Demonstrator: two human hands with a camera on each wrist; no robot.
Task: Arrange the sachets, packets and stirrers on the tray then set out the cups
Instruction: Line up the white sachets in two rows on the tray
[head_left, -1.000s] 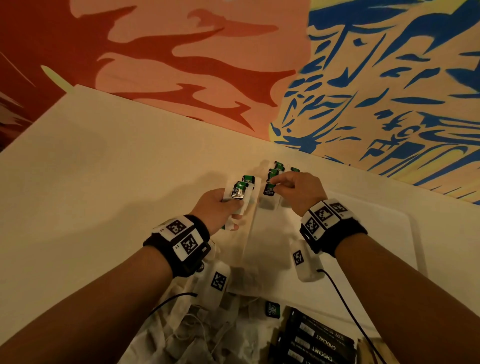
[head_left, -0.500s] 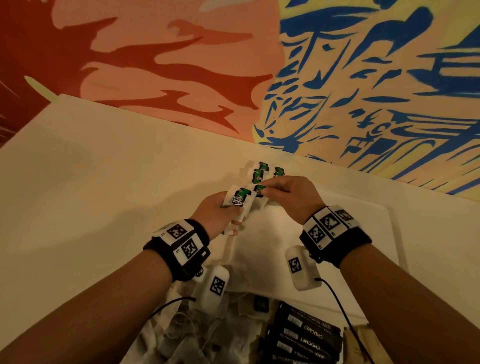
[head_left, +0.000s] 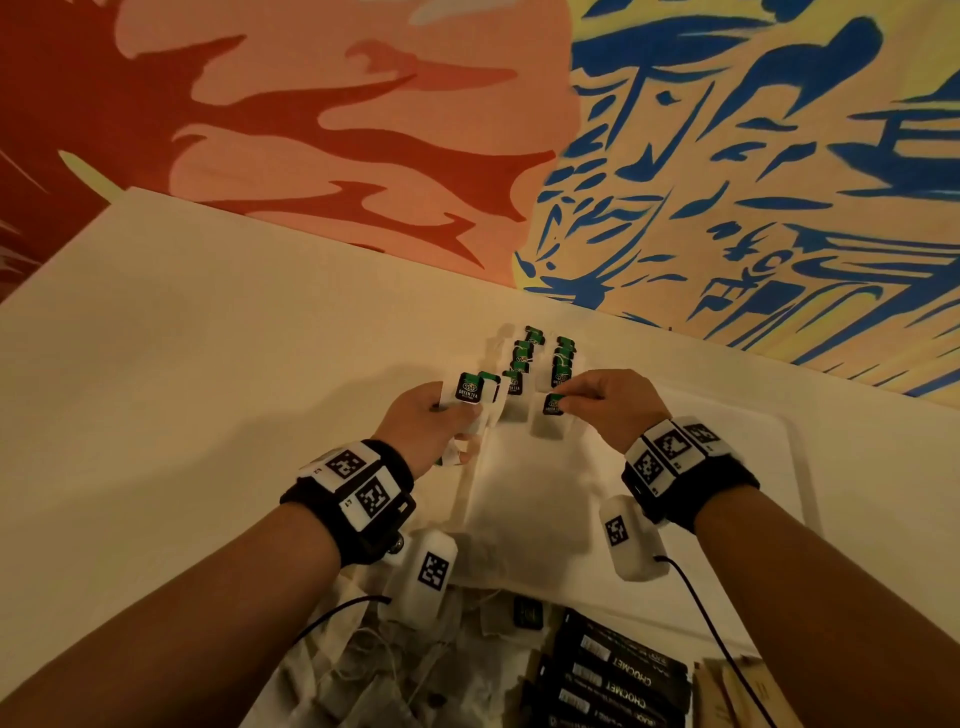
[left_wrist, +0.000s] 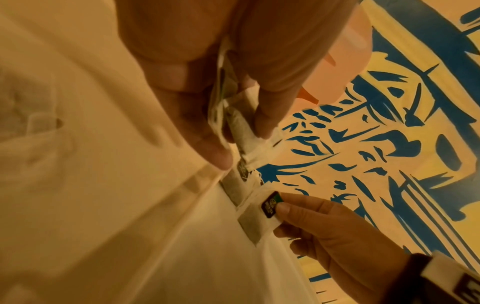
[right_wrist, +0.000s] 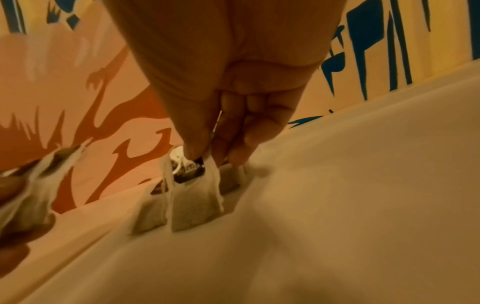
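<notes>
- Step in hand looks like laying tea bags out in neat rows at the far left corner of the tray (head_left: 769, 467), one at a time.
- Right hand (head_left: 613, 405) is pinching the green tag of a tea bag (head_left: 551, 415) between thumb and fingertips (left_wrist: 281, 206), with the bag hanging down so its bottom edge touches or nearly touches the tray; the right wrist view is too blurry to say which.
- To do it well, I'd lower the bag till it lies flat, line it up with the row of tea bags (head_left: 561, 364) just behind it, and only then let go of the tag, so the string doesn't flick it askew.
- These bags are light and floppy, so a fast release could nudge the neighbours.
- Left hand (head_left: 426, 421) is curled round a small bunch of tea bags (head_left: 470, 389), thumb on one side and fingers on the other, held just left of the tray's edge, ready to feed the next one over.
- Both forearms reach forward, wrists roughly level, backs of the hands up, hands close together but not touching.
- Loose pile of tea bags (head_left: 363, 670) sits near the body on the worktop (head_left: 182, 364), with dark packets (head_left: 618, 675) beside it, so there's plenty left to place. No cups in view.
</notes>
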